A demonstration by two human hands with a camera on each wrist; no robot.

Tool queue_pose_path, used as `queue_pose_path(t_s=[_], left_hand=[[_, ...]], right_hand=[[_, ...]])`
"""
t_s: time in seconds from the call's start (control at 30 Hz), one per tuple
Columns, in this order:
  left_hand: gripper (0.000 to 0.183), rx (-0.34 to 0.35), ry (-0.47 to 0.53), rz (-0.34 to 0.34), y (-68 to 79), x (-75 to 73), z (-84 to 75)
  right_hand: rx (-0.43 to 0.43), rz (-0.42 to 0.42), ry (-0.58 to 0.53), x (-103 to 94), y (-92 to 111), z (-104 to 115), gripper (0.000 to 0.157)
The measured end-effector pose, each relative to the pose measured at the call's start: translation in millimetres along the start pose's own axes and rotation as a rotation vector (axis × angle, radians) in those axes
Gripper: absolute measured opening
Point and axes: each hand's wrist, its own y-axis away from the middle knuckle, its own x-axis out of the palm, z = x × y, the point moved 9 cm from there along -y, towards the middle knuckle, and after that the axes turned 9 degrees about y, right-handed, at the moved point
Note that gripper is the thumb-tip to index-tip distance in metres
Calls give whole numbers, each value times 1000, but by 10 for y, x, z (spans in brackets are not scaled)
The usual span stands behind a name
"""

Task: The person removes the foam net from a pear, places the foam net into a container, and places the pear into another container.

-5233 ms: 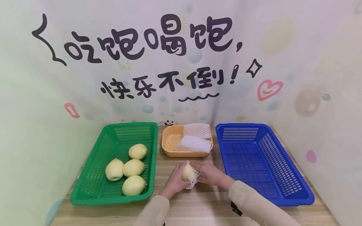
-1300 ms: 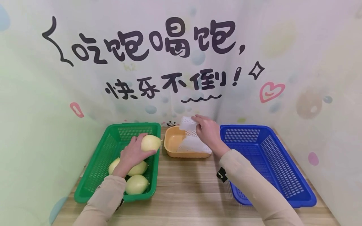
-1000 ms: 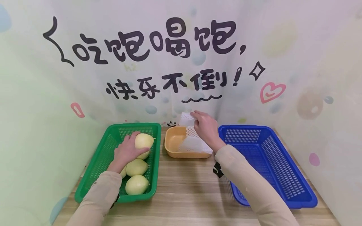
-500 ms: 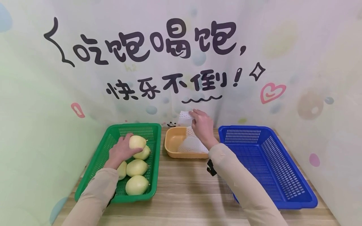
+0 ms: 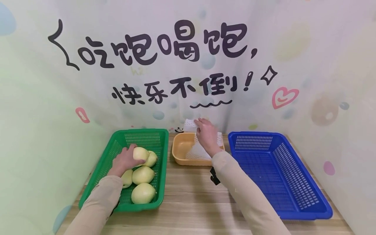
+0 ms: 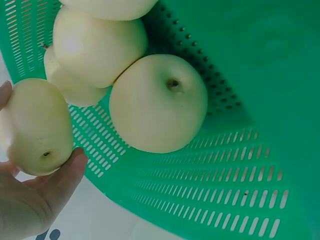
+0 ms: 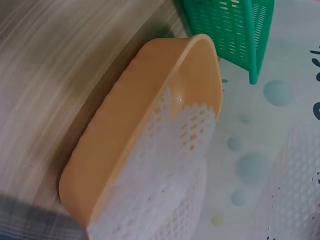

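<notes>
My left hand (image 5: 125,160) is curled round a pale yellow pear (image 5: 140,155) inside the green basket (image 5: 165,169), beside several more pears (image 5: 143,175). The left wrist view shows thumb and fingers round the held pear (image 6: 37,127), apart from a pear (image 6: 157,102) low in the basket. My right hand (image 5: 207,134) pinches a white foam net sleeve (image 5: 189,125) above the orange tray (image 5: 178,160), where other white net sleeves (image 5: 199,152) lie. In the right wrist view the raised net (image 7: 295,190) is at the right edge; that hand is out of sight there.
To the right stands a blue basket (image 5: 324,213) with slotted walls. All the containers rest on a wood-grain table (image 5: 188,202). A printed cloth wall (image 5: 164,78) with dark lettering rises close behind them.
The net-covered pear both hands held on the table has left that spot. The left hand has since brought a pear from the green basket's right rim leftward and down; the right hand raised a net sleeve.
</notes>
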Motion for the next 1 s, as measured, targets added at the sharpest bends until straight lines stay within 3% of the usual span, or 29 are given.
queue_pose_path(t_s=[0.2,0.37,0.63,1.0], left_hand=[[76,-15,-9,30,20,45,72],[76,-23,-8,54,36,77,85],[77,-35,-18,68,48,79,123],[75,-61,-30,77,63,31,205]], right_hand=[[-6,-1,6,144,37,32,34],[18,49,34,295,102,-4,33],[51,85,137,495,215,-88,31],[10,201,213,800,496,77,21]])
